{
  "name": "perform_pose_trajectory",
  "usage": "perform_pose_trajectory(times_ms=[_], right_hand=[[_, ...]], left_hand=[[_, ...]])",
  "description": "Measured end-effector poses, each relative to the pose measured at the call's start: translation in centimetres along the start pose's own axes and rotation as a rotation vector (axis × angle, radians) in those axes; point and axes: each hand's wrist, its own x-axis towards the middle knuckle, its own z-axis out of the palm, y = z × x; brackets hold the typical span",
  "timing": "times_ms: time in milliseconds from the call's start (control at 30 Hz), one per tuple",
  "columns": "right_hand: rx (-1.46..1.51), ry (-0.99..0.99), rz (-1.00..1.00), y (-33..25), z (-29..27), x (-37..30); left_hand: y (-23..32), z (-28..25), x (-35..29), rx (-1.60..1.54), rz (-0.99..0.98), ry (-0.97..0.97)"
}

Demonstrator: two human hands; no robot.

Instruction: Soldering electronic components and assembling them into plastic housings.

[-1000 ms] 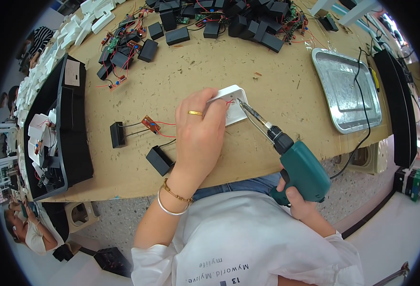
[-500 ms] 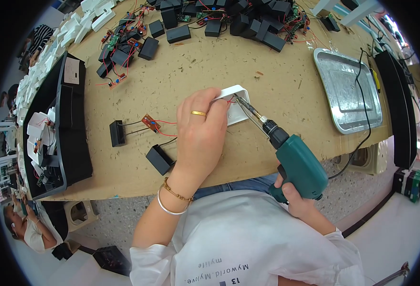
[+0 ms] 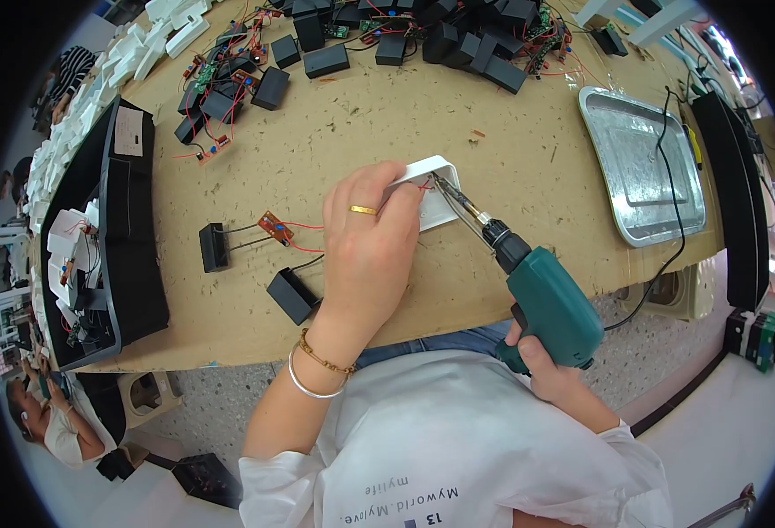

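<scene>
My left hand point(image 3: 370, 233) is closed on a white plastic casing point(image 3: 438, 211), its fingers over the casing's left side and partly hiding the inside. In my right hand point(image 3: 546, 363) is the handle of a green soldering gun point(image 3: 555, 306). Its metal tip reaches into the casing, close to a short red wire point(image 3: 425, 186); whether they touch I cannot tell. Red wires run from under my left hand to a small brown circuit board point(image 3: 275, 227). Dark leads join that board to a black box point(image 3: 214, 247). Another black box point(image 3: 293, 297) lies beside my left wrist, with a dark wire.
Black boxes point(image 3: 326, 61) and wired boards pile up along the far side. A black bin point(image 3: 132, 238) with white casings stands left, white parts point(image 3: 58, 163) heaped behind it. To the right lies a metal tray point(image 3: 621, 207), crossed by the gun's black cable point(image 3: 669, 264). Another person point(image 3: 71, 422) sits lower left.
Almost nothing differs. The view has shifted very slightly, and both hands keep their hold on the casing and the soldering gun.
</scene>
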Motion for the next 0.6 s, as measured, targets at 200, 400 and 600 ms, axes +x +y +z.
perform_pose_trajectory(times_ms=[200, 400, 600], right_hand=[[0.144, 0.125, -0.160, 1.0, 0.5, 0.2], [0.034, 0.063, -0.232, 1.5, 0.2, 0.2], [0.110, 0.090, -0.170, 1.1, 0.4, 0.2]], left_hand=[[-0.1, 0.1, 0.0, -0.011, -0.003, 0.004], [-0.1, 0.1, -0.1, -0.024, -0.013, 0.004], [-0.1, 0.0, -0.1, -0.019, -0.012, -0.010]])
